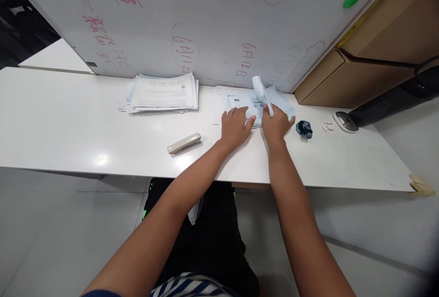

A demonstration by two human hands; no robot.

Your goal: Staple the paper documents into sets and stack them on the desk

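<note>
Printed pale-blue and white sheets (pixel 240 97) lie on the desk against the whiteboard. My left hand (pixel 236 125) rests on their near edge, palm down with the fingers spread. My right hand (pixel 275 123) is closed on a curled-up sheet of paper (pixel 259 89), whose rolled end stands up above the fingers. A beige stapler (pixel 184 143) lies on the desk to the left of my left arm. Just right of my right hand is a small dark-blue object (pixel 304 129), its kind unclear.
A thick stack of papers (pixel 163 92) sits at the left by the whiteboard (pixel 212 23). Cardboard boxes (pixel 373 77) border the right back. A small white piece (pixel 327 126) and a grey-and-black mouse-like object (pixel 345 122) lie at right. The desk's front edge runs below my forearms.
</note>
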